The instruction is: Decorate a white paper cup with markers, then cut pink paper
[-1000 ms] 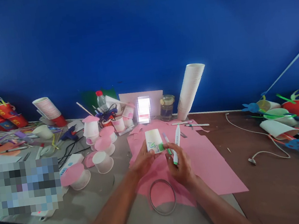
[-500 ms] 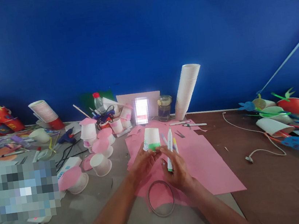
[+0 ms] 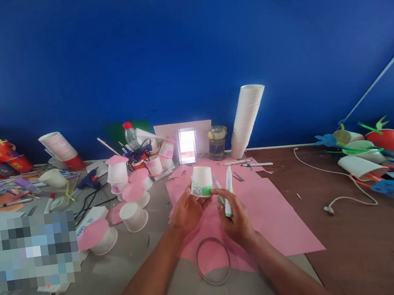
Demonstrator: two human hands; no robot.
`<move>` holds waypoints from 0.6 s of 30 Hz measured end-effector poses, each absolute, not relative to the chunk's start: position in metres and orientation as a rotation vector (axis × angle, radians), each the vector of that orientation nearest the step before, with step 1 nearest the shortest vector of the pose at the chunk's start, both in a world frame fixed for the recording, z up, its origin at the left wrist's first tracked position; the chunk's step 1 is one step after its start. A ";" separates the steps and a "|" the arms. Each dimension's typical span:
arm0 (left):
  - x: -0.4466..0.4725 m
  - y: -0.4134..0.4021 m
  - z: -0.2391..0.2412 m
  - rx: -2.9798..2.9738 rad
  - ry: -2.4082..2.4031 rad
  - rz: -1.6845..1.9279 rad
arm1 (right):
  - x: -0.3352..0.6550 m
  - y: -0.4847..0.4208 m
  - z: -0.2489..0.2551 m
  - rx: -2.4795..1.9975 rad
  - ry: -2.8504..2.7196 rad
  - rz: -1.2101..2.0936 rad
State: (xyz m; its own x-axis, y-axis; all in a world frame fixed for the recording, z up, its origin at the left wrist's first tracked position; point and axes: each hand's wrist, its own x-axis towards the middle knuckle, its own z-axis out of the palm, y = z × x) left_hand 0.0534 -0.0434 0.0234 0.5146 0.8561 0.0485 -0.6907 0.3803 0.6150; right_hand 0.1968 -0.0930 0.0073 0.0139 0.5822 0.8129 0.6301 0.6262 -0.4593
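- The paper cup [image 3: 203, 178] is sitting in the person's grasp over the pink paper [image 3: 272, 220], at the centre of the clock, with the blue wall [image 3: 185, 62] standing at twelve; its lower part is showing a green patch and a small coloured drawing.
- The left hand [image 3: 187, 211] is gripping the cup from seven o'clock, its fingers closing around the lower edge.
- The right hand [image 3: 237, 215] is curling around a white marker [image 3: 228, 194] at five o'clock, while a fingertip is touching the cup's lower right edge.
- A thin ring [image 3: 215, 283] is lying at six o'clock, across the paper and the grey tabletop [image 3: 101, 276].
- Two pens [image 3: 257, 164] are lying near three o'clock.
- A lidded jar [image 3: 218, 142] is standing at one o'clock, and a tall stack of white cups [image 3: 248, 121] is leaning at two.
- A plain white cup [image 3: 133, 217] is resting between eight and nine o'clock, near several pink-topped cups [image 3: 133, 191].
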 end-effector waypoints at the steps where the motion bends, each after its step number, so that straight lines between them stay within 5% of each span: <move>1: 0.053 -0.043 0.024 0.626 0.298 1.003 | 0.197 -0.093 0.008 -1.029 -1.628 -0.036; 18: 0.050 -0.042 0.015 0.756 0.390 1.031 | 0.209 -0.094 0.014 -0.878 -1.468 0.058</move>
State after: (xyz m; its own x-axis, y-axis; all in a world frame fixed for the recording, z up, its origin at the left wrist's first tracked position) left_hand 0.0496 -0.0418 0.0149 0.4778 0.8770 0.0511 -0.6236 0.2976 0.7229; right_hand 0.2088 -0.0935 0.0139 0.1594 0.5356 0.8293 0.4680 0.6986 -0.5412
